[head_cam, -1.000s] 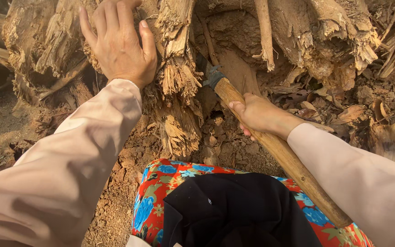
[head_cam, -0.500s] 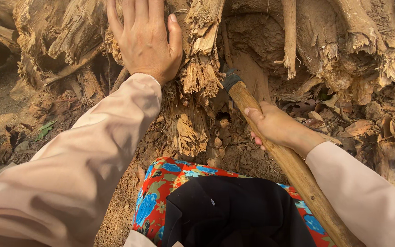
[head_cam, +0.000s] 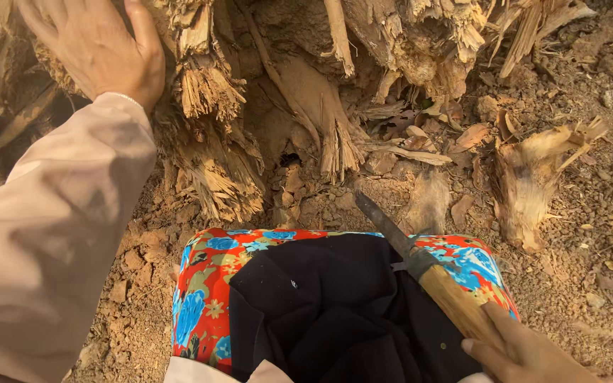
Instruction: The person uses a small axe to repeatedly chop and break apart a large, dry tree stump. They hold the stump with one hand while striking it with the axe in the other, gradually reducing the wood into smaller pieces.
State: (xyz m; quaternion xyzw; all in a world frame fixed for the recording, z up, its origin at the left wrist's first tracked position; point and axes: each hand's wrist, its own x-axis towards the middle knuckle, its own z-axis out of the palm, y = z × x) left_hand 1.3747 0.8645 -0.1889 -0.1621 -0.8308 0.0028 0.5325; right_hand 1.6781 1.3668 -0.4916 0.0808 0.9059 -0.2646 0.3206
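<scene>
A wooden-handled chopping tool (head_cam: 431,273) is lying across the person's lap, its dark blade (head_cam: 381,220) pointing up toward the splintered tree stump (head_cam: 321,106). The right hand (head_cam: 523,354) is gripping the handle's lower end, fingers closed round it, though the frame edge is cutting off most of the hand. The left hand (head_cam: 97,46) is pressing flat, fingers spread, against the stump's shredded fibres; its fingertips are running out of view. Floral cloth (head_cam: 207,284) is covering the knees above the dry soil (head_cam: 576,234).
</scene>
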